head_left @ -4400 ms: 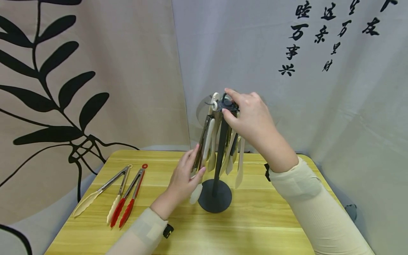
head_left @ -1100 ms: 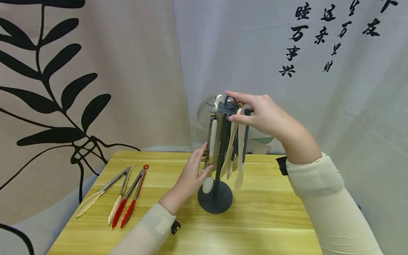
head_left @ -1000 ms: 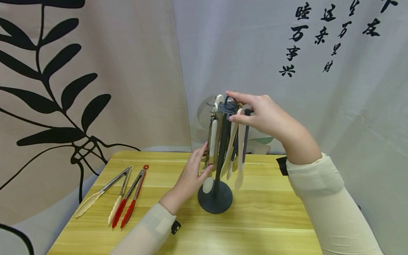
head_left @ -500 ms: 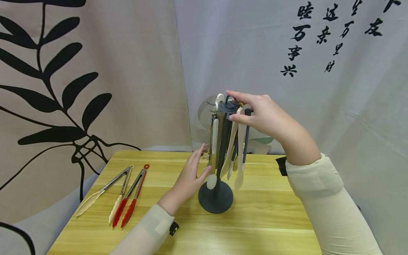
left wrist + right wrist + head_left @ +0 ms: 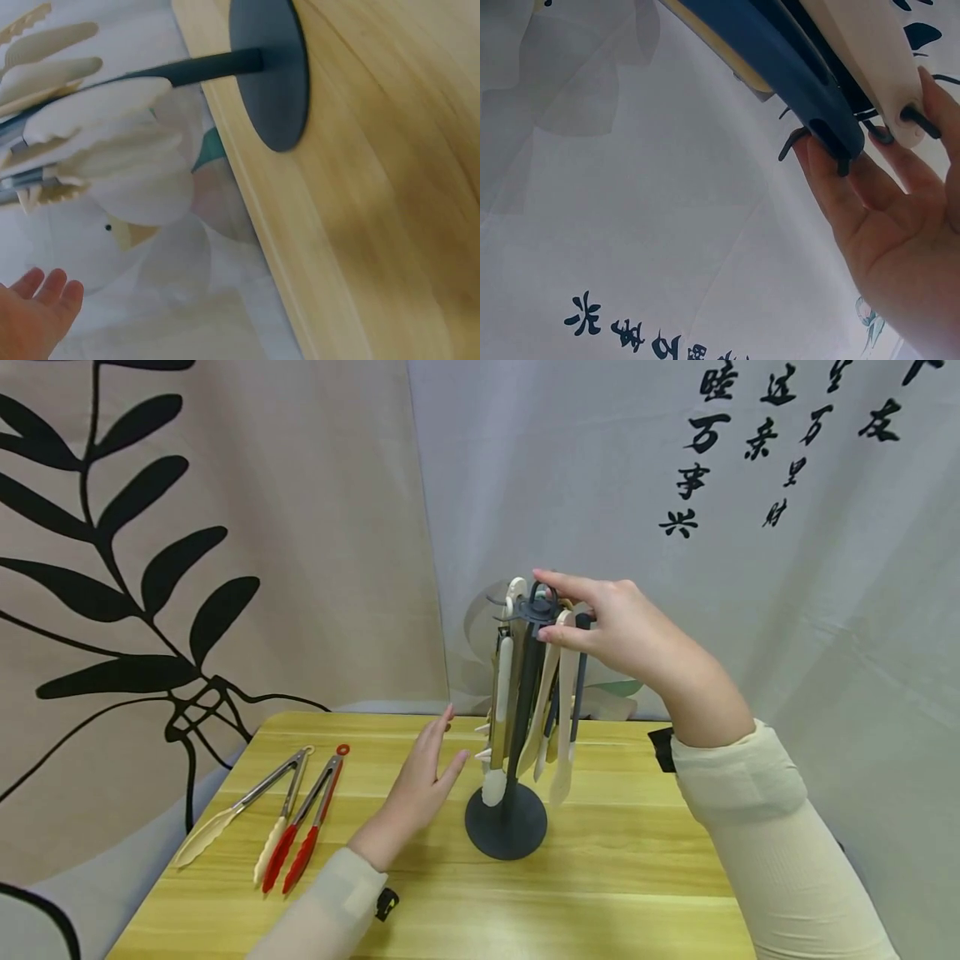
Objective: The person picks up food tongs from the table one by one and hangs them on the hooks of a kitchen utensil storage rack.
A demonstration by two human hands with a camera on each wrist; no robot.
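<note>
A dark utensil stand (image 5: 506, 831) rises upright from its round base, hung with several kitchen utensils. My right hand (image 5: 626, 631) holds the stand's hooked top, thumb in front and fingers behind. In the right wrist view, a blue handle (image 5: 780, 71) and a cream handle (image 5: 877, 64) hang from hooks beside the right hand's fingers. My left hand (image 5: 412, 789) is left of the stand with straight fingers, nothing in it, apart from the hanging tongs (image 5: 502, 693). The left wrist view shows the pale scalloped heads of tongs (image 5: 97, 109) hanging beside the pole.
Cream-tipped tongs (image 5: 210, 837) and red tongs (image 5: 303, 858) lie spread on the left of the wooden table (image 5: 600, 868). A curtain (image 5: 337, 527) printed with leaves and characters hangs behind the table.
My left hand has drawn back left, away from the hanging tongs it was at. Earlier, the right hand shifted slightly right and the hanging utensils turned about the pole; it now stays at the top.
</note>
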